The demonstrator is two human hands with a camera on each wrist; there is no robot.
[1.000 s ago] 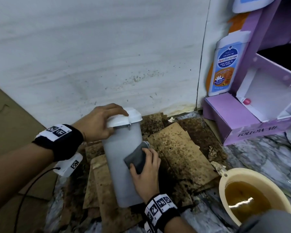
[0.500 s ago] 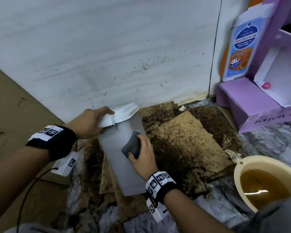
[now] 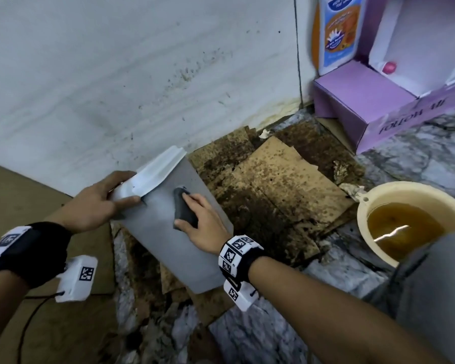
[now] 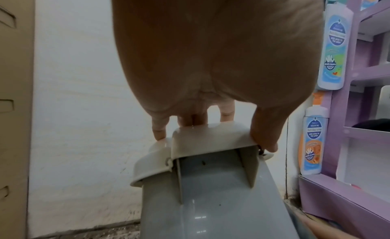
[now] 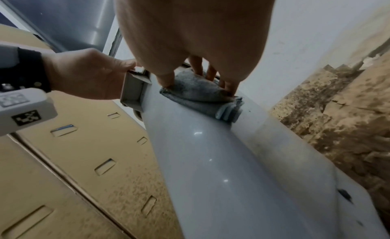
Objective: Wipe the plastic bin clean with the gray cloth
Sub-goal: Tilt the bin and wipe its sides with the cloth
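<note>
A gray plastic bin (image 3: 166, 248) with a white lid (image 3: 155, 172) leans tilted over the floor, its top toward the wall. My left hand (image 3: 103, 198) grips the lid end, fingers over the top and thumb on the side; the left wrist view shows the lid (image 4: 206, 139) under my fingers (image 4: 160, 129). My right hand (image 3: 202, 227) holds a folded gray cloth (image 3: 184, 208) against the bin's upper side, just below the lid. In the right wrist view the cloth (image 5: 200, 94) lies on the bin (image 5: 211, 159), with thumb and fingers (image 5: 166, 77) clamped round it.
Stained cardboard pieces (image 3: 286, 185) cover the marble floor under and right of the bin. A beige basin (image 3: 365, 206) of brown water stands at the right. A purple display box (image 3: 352, 101) with a bottle (image 3: 336, 35) fills the corner. A white wall (image 3: 116, 74) is close behind.
The bin went from upright to tilted, its lid end now leaning left. My right hand slid the cloth up the bin's side toward the lid. My left hand kept hold of the lid.
</note>
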